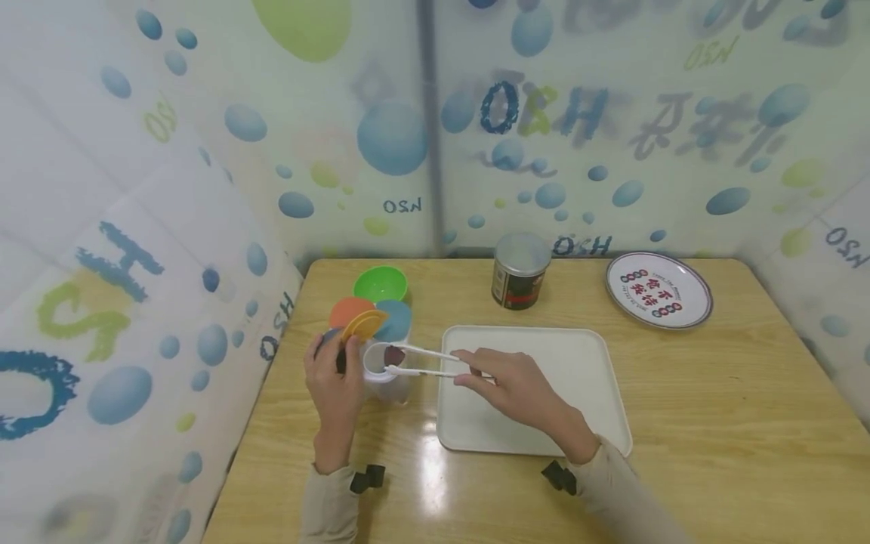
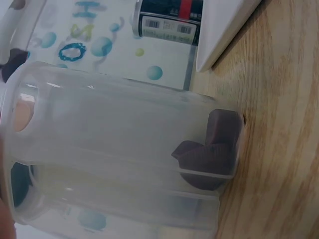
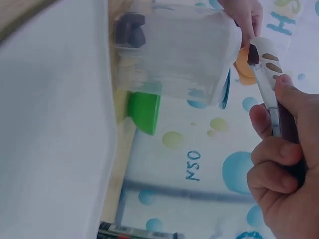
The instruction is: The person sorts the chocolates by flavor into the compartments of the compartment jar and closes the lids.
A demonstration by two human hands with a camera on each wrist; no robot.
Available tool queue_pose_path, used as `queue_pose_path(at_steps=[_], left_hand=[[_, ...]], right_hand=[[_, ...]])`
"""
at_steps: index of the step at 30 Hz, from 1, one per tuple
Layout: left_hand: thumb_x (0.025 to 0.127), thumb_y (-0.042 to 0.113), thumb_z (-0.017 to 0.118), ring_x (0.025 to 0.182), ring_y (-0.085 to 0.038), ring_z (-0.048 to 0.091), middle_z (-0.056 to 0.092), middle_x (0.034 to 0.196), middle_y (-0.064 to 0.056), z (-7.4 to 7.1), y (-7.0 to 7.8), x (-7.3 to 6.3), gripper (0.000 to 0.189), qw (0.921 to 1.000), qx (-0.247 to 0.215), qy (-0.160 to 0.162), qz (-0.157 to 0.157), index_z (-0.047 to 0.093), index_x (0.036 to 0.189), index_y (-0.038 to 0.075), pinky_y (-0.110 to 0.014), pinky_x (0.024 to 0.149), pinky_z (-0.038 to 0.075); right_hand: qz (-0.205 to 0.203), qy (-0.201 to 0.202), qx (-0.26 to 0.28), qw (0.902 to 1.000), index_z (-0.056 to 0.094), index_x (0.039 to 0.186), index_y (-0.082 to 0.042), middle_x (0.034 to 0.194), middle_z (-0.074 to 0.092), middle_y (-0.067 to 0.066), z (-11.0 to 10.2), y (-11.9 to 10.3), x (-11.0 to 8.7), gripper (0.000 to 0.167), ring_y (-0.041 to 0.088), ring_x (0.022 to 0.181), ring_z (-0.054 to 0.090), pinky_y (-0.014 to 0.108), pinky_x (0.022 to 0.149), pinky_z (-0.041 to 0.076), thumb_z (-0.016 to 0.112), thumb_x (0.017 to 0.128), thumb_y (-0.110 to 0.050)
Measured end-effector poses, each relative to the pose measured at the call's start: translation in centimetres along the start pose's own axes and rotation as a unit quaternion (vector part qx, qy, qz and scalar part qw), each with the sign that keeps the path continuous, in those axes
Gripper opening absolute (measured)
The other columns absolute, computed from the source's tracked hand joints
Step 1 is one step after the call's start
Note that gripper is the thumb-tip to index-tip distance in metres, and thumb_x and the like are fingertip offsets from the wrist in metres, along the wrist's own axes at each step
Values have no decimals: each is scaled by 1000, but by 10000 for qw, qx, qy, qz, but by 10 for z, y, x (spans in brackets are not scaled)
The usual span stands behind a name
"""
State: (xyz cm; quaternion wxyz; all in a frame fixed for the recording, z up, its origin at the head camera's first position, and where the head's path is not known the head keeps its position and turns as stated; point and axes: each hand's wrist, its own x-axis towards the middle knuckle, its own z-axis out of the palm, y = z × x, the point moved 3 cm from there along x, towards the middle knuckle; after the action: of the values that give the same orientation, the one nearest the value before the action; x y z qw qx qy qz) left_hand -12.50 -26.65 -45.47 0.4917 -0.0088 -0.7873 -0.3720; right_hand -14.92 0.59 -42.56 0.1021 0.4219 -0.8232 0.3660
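Note:
My left hand [image 1: 334,389] pinches the raised orange lid [image 1: 367,325] of a clear plastic container [image 1: 390,389] with several compartments and coloured lids. In my right hand [image 1: 513,385] are white tongs [image 1: 435,353], reaching left to the uncovered compartment's mouth. Between their tips sits a dark purple chunk [image 1: 394,355], at the opening. More dark purple chunks [image 2: 209,162] lie at the bottom of that compartment in the left wrist view. The right wrist view shows my fingers curled round the tongs' dark handle [image 3: 286,117].
A white tray [image 1: 584,378] lies right of the container. Behind the container is a green bowl [image 1: 379,285]. A metal-topped can [image 1: 522,272] stands near the wall, and a plate with red print [image 1: 659,291] is at the back right.

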Motion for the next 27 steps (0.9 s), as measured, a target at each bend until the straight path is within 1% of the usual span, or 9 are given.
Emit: queue_pose_path(at_steps=[5,10,15,22,25,27], left_hand=[[89,-4,68,89,-38,69,74,92,-22,2,0,-1,11,9999,-7,38,96,71,99,-7,-47,111,36],[89,-3,68,89,-38,68,74,92,-22,3,2,-3,11,10000,26,-23,63,70,99,-8,-47,111,36],[90,-4,67,89,-38,68,73,92,-22,2,2,-2,10,10000,15,-27,18,70,98,-8,-49,111,35],[90,-3,67,90,-38,69,74,92,-22,2,0,-1,9,10000,15,-17,-3,71,98,-7,-50,111,35],[90,-3,67,90,-38,69,74,93,-22,1,-1,-1,10,10000,28,0,-17,70,99,-7,-48,112,35],[91,-3,67,90,-38,69,74,94,-22,1,-1,-1,11,10000,57,7,-24,70,99,-7,-48,112,35]], right_hand=[[-98,-44,-337,9994,67,127,-17,76,56,-12,4,-6,15,36,-3,60,35,13,52,30,68,94,-29],[-40,-147,-408,9991,68,125,-16,76,56,-11,9,-6,16,35,-2,60,37,13,52,31,69,93,-29],[168,-264,-304,9990,66,128,-16,80,59,-10,12,-4,15,39,-2,62,42,14,54,35,69,93,-31],[444,-280,-236,9983,65,130,-19,82,60,-11,9,1,8,39,-2,61,39,15,53,35,69,93,-32],[670,-301,-243,9970,66,129,-20,82,61,-12,5,7,-1,38,-3,61,38,16,53,35,69,93,-33],[900,-293,-224,9953,66,128,-20,82,61,-13,1,11,-8,38,-3,59,37,17,52,35,69,93,-33]])
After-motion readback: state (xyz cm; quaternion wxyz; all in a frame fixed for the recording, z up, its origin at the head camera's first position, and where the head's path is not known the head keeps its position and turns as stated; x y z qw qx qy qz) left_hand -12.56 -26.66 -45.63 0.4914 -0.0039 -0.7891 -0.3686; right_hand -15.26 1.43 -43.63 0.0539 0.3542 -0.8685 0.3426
